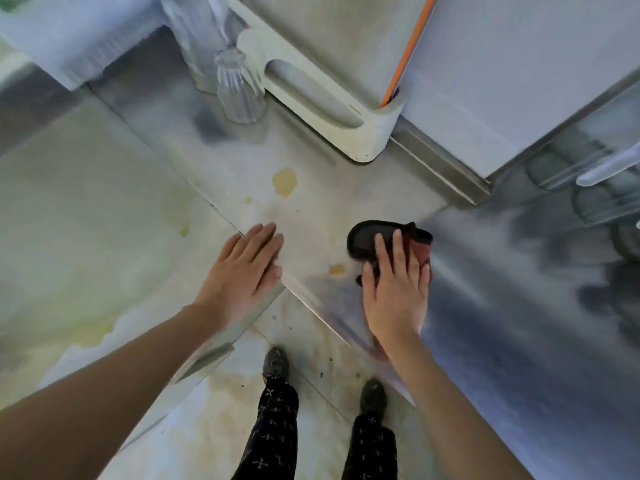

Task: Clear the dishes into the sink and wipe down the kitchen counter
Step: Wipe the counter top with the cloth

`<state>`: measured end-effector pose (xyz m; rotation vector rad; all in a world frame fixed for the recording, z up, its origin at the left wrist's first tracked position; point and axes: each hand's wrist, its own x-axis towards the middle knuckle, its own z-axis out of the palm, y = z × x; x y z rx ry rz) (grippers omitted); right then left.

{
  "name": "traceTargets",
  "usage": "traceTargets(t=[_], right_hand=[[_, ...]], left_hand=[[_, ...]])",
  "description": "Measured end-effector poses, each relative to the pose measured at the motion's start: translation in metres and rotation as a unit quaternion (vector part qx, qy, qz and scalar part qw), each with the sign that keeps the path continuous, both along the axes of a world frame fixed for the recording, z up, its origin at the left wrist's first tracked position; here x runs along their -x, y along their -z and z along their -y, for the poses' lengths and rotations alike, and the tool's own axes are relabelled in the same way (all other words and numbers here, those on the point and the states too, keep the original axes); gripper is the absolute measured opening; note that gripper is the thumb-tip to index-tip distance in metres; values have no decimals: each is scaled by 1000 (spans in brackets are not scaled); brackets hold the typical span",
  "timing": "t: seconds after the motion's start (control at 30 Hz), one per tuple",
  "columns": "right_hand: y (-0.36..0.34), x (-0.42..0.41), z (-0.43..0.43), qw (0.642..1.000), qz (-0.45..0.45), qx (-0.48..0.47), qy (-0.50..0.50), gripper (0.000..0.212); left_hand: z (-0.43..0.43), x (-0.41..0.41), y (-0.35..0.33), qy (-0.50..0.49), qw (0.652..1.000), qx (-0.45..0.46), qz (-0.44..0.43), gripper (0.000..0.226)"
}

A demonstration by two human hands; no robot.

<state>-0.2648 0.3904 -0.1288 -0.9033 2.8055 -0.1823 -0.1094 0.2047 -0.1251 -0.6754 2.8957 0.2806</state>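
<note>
A steel counter [311,202] fills the middle of the view. My right hand [394,289] presses flat on a dark grey and red cloth [370,239] near the counter's front edge. My left hand [242,268] rests flat with straight fingers on the counter's front corner, apart from the cloth. A yellowish spill [284,181] sits on the counter beyond both hands, and a smaller stain [337,270] lies just left of the cloth. An upturned clear ribbed glass [239,88] stands at the back of the counter.
A white plastic holder [346,109] with an orange stick [407,50] stands at the back beside the glass. A steel sink [519,271] lies to the right, with glassware [599,202] at its far end. My feet stand on a stained floor [221,393] below.
</note>
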Motion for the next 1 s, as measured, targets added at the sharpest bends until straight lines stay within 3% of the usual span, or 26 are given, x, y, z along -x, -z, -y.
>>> traceTargets(t=[0.13,0.17,0.27,0.4,0.6,0.67,0.77,0.87,0.93,1.0], right_hand=[[2,-11,41,964,53,31,259,53],[1,-22,59,965,54,36,254,53],[1,-46,89,994,23,33,97,53],[-1,-8,62,998,10,-14,-53,55],[0,55,63,978,26,23,206,51],[0,29,80,983,31,33,179,52],[-1,-15,81,1000,8,26,6,51],[-6,10,64,995,11,2,-97,52],[-4,49,59,999,-2,-1,-42,51],[-1,83,65,996,12,17,85,51]], left_hand=[[3,-1,0,21,1000,-4,-13,52],[3,-1,0,22,1000,-8,-18,52],[5,-2,0,28,1000,-12,-8,56],[6,-3,4,39,999,-15,-4,57],[7,-2,7,46,999,-7,-15,53],[7,-2,6,48,999,-7,-10,53],[7,-1,5,49,999,-2,-7,53],[7,-2,5,51,999,-1,-9,52],[7,-1,4,50,999,0,-19,53],[6,-2,5,50,998,-3,-24,53]])
